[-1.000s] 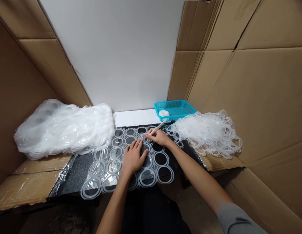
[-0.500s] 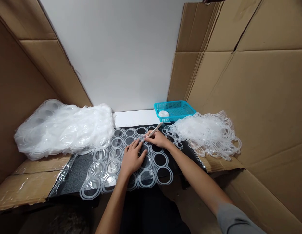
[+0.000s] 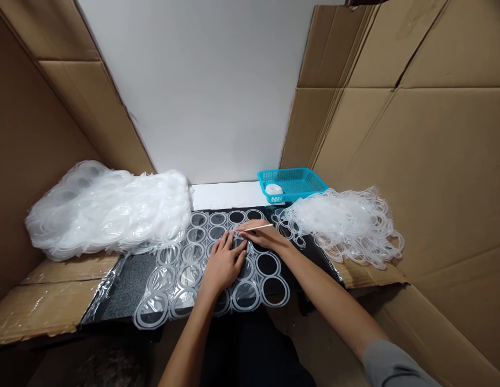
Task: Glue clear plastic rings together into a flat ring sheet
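A clear plastic sheet of joined rings [image 3: 181,274] lies on a black mat [image 3: 127,282]. My left hand [image 3: 223,263] rests flat on the sheet near its middle, fingers stretched out. My right hand [image 3: 262,234] is closed on a thin pale stick [image 3: 258,228], held nearly level now, with its tip on a ring just beyond my left fingertips. Some rings on the right side of the sheet show bare black mat inside; those on the left still carry clear discs.
A big heap of clear plastic sheets [image 3: 105,212] lies at the left. A tangle of emptied ring frames [image 3: 347,223] sits at the right. A teal basket [image 3: 292,183] holding a white roll [image 3: 274,189] stands behind. Cardboard walls [image 3: 435,161] close in both sides.
My right hand has lowered the stick from a steep slant to nearly level. My left hand slid slightly right on the sheet. The view shifted a little.
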Available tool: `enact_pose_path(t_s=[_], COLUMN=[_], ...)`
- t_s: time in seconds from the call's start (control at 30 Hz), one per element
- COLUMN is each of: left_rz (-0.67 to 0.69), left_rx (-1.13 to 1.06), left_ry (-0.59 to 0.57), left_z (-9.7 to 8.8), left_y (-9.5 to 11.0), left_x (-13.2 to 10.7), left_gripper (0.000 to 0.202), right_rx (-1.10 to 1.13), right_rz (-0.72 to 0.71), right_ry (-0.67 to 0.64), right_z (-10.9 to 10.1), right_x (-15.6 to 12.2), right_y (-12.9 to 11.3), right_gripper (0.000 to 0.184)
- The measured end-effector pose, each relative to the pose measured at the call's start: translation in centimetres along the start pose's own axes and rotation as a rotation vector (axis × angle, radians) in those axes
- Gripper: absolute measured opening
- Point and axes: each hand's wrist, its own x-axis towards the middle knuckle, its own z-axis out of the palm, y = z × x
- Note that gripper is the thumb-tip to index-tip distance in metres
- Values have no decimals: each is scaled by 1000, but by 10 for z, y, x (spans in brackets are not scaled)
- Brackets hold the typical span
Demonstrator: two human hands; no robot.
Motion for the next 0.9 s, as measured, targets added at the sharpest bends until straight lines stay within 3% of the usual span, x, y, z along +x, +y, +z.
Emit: enact_pose_path(t_s=[0.23,0.5,0.77,0.9], left_rz=[-21,-50,-80,-101], left_rx=[-31,-21,47,75], left_ry=[18,-6,-111,-150], left_z=[1,3,3,-1], left_y=[-1,-2,-9,-20], left_x=[1,2,32,58], left_gripper=[43,44,56,63], right_rx=[-174,-186,-116,-84], right_rz=[107,248,277,272], right_ry=[242,593,690,654], right_z=[3,-10,-16,-14], right_x=[8,8,6,7], right_y=[5,18,20,16], right_gripper=[27,31,38,39])
